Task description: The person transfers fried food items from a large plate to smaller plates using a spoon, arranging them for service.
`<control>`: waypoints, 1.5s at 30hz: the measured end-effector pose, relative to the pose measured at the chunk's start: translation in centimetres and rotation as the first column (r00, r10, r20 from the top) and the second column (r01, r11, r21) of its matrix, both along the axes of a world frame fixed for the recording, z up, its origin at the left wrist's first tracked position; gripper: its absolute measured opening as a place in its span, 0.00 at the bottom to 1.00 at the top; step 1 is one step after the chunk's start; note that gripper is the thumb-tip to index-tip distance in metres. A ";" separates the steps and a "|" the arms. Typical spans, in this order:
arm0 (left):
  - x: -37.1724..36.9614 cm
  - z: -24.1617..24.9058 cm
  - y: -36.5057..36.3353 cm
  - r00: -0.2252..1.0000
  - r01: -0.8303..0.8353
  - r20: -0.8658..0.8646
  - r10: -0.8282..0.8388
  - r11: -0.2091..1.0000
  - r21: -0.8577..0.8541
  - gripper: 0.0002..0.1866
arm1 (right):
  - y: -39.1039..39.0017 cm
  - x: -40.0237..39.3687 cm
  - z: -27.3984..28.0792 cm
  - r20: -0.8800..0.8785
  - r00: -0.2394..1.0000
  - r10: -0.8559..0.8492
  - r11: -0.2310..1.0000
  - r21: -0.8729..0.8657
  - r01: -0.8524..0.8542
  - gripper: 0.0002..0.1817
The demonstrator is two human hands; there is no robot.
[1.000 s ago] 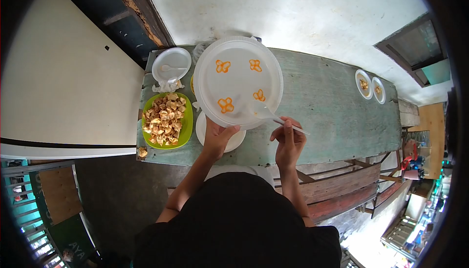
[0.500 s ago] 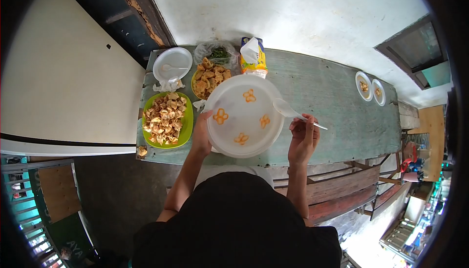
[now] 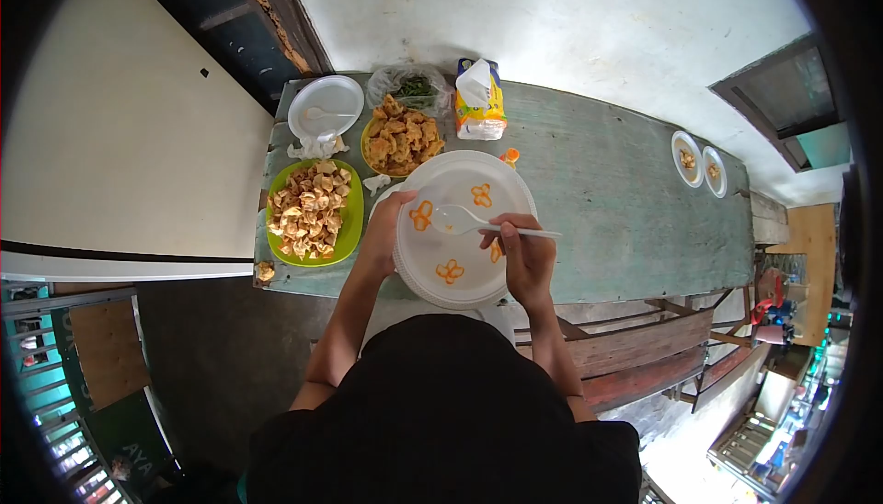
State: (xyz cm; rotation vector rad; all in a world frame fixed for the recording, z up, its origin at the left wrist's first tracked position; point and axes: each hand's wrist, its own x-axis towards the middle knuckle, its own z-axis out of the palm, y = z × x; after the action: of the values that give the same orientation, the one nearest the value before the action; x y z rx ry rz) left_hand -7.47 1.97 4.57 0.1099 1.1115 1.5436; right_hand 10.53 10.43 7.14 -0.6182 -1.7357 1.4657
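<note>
A round white foam plate (image 3: pixel 423 258) is in front of me, tilted toward me, with several orange sauce marks in flower shapes on it. My left hand (image 3: pixel 380 233) grips its left rim, thumb on top and the other fingers hidden beneath. Between the thumb and fingers of my right hand (image 3: pixel 528 265) is a white plastic spoon (image 3: pixel 455 220). Its bowl lies over the left part of the plate, close to the left sauce mark. The right hand overlaps the right-hand sauce mark in this view.
Left are a green plate (image 3: pixel 349 235) of folded fried pieces and a bowl of browned fried food (image 3: pixel 403 141). Behind stand a white plate with a spoon (image 3: pixel 326 99), a bag of greens (image 3: pixel 414 90) and a tissue pack (image 3: pixel 480 104). Two small plates (image 3: pixel 685 154) sit far right.
My right hand has moved left with the spoon, bringing it from the plate's right edge over its left part. The plate has shifted slightly right and down, uncovering an orange object behind it.
</note>
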 end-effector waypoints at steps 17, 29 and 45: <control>-3.1 1.4 2.5 0.921 0.376 0.116 -0.372 0.927 -0.009 0.21 | 4.0 -1.5 0.3 0.031 0.985 0.169 0.972 -0.172 -0.162 0.11; -2.9 1.0 2.7 0.925 0.376 0.070 -0.374 0.926 -0.020 0.23 | 4.1 -1.1 0.0 0.034 0.990 0.134 0.982 -0.139 -0.128 0.11; 0.2 0.7 2.3 0.981 -0.184 0.093 0.168 0.960 0.209 0.26 | 1.5 -0.9 1.4 -0.064 0.960 -0.272 0.954 -0.145 0.261 0.14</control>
State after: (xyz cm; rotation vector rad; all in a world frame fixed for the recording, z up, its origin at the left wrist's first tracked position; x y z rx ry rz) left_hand -7.31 4.32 5.23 0.1019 0.9104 1.8125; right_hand 9.64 11.88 8.59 -0.8177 -1.4337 1.4037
